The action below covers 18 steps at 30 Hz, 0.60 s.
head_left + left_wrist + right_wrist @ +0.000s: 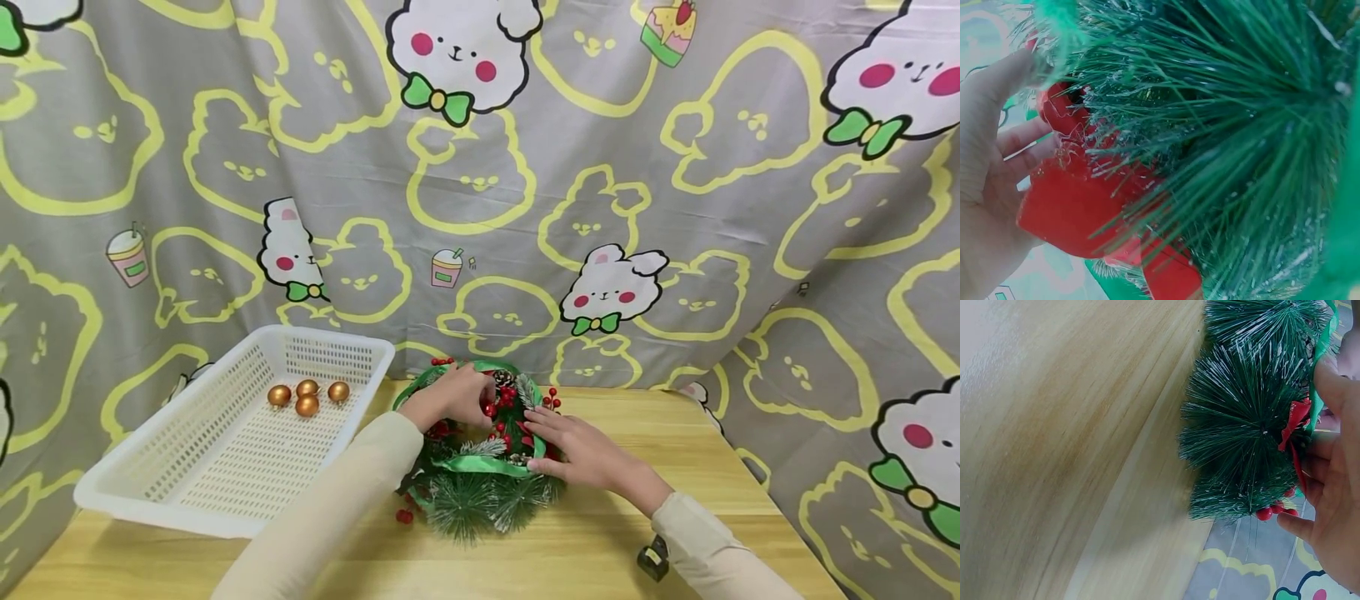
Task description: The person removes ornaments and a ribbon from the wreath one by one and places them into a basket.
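A green Christmas wreath (468, 500) with frosted pine sprigs, red berries and pine cones lies on the table, a shiny green ribbon (480, 464) running around it. My left hand (459, 395) reaches over its upper left part, fingers bent down toward the middle. In the left wrist view, the thumb and fingers close around sprigs beside a red petal-like piece (1072, 206); the fingertips are partly hidden. My right hand (581, 450) rests on the wreath's right side with fingers fairly straight and spread. Red berries (1264, 514) show near its fingers in the right wrist view.
A white perforated plastic basket (172, 518) stands on the left, with several copper-gold ball ornaments (307, 406) inside. Near my right sleeve, a small black object (654, 558) lies on the wooden table (675, 433). A patterned curtain (480, 183) hangs close behind the table.
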Motion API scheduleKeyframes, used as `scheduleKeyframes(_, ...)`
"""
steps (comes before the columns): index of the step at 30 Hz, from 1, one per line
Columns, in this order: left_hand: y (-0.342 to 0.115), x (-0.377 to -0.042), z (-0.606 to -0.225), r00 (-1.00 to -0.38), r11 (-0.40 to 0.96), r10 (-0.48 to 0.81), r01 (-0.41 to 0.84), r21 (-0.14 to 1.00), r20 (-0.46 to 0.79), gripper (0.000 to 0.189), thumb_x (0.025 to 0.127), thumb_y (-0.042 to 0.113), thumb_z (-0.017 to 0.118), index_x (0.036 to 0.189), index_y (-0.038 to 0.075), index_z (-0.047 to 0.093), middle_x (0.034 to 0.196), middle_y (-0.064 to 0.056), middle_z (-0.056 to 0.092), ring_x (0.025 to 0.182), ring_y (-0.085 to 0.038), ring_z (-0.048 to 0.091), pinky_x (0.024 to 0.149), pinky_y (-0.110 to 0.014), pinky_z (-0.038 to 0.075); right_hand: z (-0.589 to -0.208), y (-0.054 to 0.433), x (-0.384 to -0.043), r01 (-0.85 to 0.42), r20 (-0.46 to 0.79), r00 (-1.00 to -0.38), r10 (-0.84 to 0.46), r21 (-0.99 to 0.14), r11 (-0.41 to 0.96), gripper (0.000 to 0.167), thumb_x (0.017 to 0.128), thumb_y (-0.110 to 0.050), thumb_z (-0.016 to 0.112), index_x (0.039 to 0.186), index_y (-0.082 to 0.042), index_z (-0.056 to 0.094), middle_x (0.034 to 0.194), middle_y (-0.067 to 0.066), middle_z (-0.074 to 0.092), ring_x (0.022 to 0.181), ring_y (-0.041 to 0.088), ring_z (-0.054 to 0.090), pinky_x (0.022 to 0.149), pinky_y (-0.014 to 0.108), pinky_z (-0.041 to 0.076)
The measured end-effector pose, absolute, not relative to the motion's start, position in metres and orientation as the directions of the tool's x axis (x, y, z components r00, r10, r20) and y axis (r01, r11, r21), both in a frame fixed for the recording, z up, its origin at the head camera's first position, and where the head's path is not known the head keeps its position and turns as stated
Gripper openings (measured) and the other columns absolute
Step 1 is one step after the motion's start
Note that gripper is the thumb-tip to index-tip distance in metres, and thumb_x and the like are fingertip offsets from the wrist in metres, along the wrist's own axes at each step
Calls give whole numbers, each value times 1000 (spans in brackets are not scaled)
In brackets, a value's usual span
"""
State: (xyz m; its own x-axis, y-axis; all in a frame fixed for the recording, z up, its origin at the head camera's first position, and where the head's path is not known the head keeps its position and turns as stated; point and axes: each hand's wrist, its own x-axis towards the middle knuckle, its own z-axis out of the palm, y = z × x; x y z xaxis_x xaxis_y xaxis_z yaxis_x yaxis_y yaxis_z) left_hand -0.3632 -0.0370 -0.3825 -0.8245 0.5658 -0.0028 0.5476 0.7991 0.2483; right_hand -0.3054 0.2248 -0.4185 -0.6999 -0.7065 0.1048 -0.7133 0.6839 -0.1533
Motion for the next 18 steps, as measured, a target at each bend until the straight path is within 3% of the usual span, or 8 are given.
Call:
scheduleKeyframes(10, -38, -358, -383, -828, 801, 560, 546, 244, 15, 25, 85, 38, 80, 99, 18, 74, 85, 5, 64, 91, -18, 57, 103, -53, 38, -420, 226, -307, -710, 96, -703, -705, -142, 689, 72, 101, -57, 53, 152, -6, 48, 162, 13, 41, 152, 35, 34, 117, 58, 34)
scheduleKeyframes(18, -33, -359, -381, -835, 809, 550, 542, 229, 32, 28, 90, 37, 76, 105, 13, 77, 81, 2, 66, 95, -21, 60, 99, -49, 38, -420, 225, -306, -713, 103, -701, -706, -135, 688, 72, 101, -57, 52, 152, -6, 48, 161, 13, 41, 151, 35, 35, 116, 58, 35)
